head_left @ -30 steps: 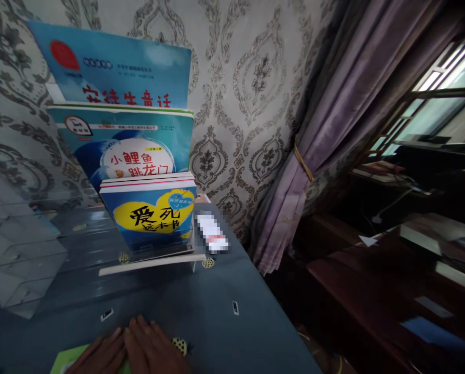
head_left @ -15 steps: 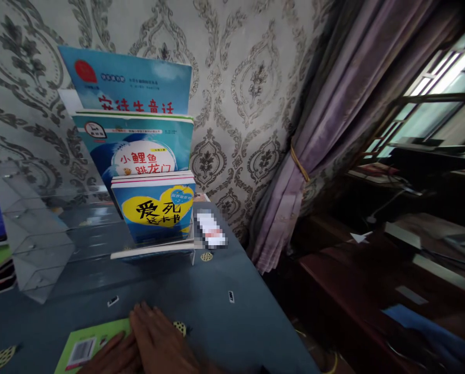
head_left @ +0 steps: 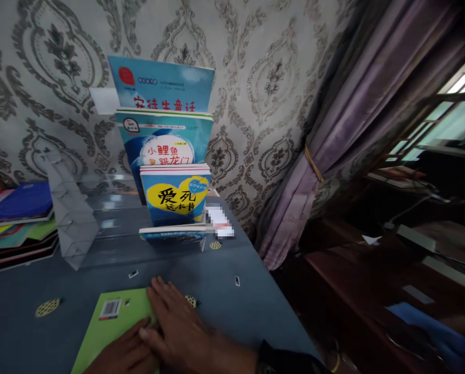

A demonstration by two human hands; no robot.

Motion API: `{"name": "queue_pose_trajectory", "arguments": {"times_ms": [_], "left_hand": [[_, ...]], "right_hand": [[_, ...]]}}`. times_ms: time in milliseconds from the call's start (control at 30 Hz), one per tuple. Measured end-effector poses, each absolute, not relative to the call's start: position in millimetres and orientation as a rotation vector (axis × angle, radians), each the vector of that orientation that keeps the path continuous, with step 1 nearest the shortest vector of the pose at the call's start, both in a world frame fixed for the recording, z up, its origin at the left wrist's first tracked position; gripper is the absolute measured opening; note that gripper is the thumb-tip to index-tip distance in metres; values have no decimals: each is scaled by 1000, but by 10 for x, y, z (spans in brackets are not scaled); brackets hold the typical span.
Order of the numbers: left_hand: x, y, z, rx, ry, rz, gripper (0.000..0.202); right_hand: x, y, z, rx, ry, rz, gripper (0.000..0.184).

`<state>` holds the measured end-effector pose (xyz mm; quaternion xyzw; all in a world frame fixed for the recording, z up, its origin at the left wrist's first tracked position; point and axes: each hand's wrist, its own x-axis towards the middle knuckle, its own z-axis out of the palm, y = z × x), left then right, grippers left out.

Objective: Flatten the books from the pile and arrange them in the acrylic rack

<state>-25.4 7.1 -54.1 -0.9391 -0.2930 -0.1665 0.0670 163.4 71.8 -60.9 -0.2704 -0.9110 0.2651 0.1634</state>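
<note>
Green book [head_left: 119,324], closed, barcode panel on the upward cover: laid flat on the grey-blue surface [head_left: 256,311], in front of the clear stand [head_left: 74,221], with its lower end cut off by the frame.

Left hand [head_left: 125,348]: laid palm down across the lower part of the green cover, fingers extended and held together, nothing seen to be gripped.

Right hand [head_left: 180,319]: spread flat along the book's right edge, fingers straight and close together, thumb set against the left hand; no grasp is shown. The wrist is followed by a dark sleeve [head_left: 285,358].

Clear stand, tiered: four rows of books are displayed at its right end. A light-blue book [head_left: 160,80] is stood at the back; a teal book [head_left: 166,137] is placed before it; a blue book with a yellow heart [head_left: 176,200] comes next; a thin book [head_left: 174,236] is held in the lowest tier, seen mostly edge-on.

Book pile [head_left: 20,213]: stacked left of the stand.

Pixelated item [head_left: 220,221]: placed just right of the stand, details obscured.

Purple curtain [head_left: 314,135]: gathered by a yellowish tie [head_left: 313,165] beside the patterned wall [head_left: 236,83].
</note>
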Motion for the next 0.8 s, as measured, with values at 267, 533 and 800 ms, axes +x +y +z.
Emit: {"name": "queue_pose_trajectory", "arguments": {"times_ms": [267, 533, 800], "left_hand": [[-133, -173, -425, -2882, -884, -572, 31], [-98, -464, -153, -2940, -1017, -388, 38], [-107, -653, -34, -3105, -1041, -378, 46]], "right_hand": [[1592, 704, -470, -817, -2684, 725, 68], [1547, 695, -463, -815, -2741, 680, 66], [1498, 677, -408, -877, -2803, 659, 66]]}}
